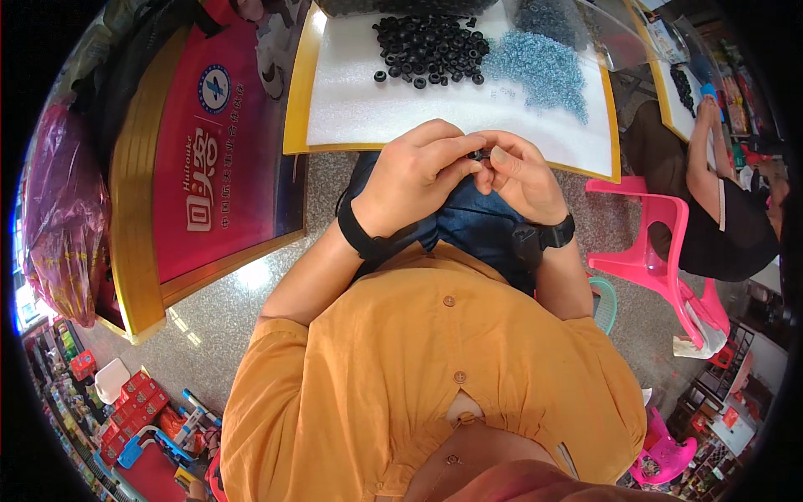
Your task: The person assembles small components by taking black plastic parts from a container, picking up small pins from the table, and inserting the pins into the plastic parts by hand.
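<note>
Black bead (476,155) pinched between left hand (418,171) and right hand (530,182), fingers (452,148) curled, forearms (305,280) slanting inward, at the near edge of the desk (297,125)

Brightly lit scene, bowed and blackened toward the rim.
White glare is reflected by the floor (253,274) at left, and the pale tabletop (351,113) is brightly lit. Only soft shadows are laid in the folds of the orange shirt (468,335). The wooden frame (134,217) at left is curved by the lens; fine detail is lost near the edges.
</note>
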The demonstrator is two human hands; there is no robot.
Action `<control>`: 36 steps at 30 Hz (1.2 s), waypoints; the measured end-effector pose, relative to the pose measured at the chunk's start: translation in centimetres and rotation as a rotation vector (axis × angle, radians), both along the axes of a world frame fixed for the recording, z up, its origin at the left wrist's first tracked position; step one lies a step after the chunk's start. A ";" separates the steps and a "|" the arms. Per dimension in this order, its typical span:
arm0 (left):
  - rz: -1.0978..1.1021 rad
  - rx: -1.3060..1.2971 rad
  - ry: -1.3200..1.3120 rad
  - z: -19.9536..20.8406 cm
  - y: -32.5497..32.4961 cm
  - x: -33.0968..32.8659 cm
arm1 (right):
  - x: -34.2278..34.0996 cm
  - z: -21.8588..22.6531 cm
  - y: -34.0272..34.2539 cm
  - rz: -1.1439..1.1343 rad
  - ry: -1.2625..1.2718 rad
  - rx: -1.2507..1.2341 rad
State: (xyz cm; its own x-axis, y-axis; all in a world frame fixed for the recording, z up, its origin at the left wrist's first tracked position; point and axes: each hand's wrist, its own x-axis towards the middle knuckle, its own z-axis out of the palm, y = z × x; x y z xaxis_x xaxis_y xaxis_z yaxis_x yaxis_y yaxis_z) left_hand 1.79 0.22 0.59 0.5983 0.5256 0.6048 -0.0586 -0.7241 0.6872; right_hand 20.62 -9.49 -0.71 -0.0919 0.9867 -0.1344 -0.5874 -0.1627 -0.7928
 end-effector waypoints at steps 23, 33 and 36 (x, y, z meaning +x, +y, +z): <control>-0.391 -0.188 0.078 0.5 2.2 -1.6 | -0.8 0.1 -0.3 0.198 0.035 0.053; -0.355 -0.085 0.124 0.5 2.8 -1.9 | -3.4 -0.1 -0.1 0.016 0.052 -0.010; -0.321 -0.069 0.077 0.5 2.4 -1.8 | -3.0 -0.2 -0.2 0.054 0.118 0.051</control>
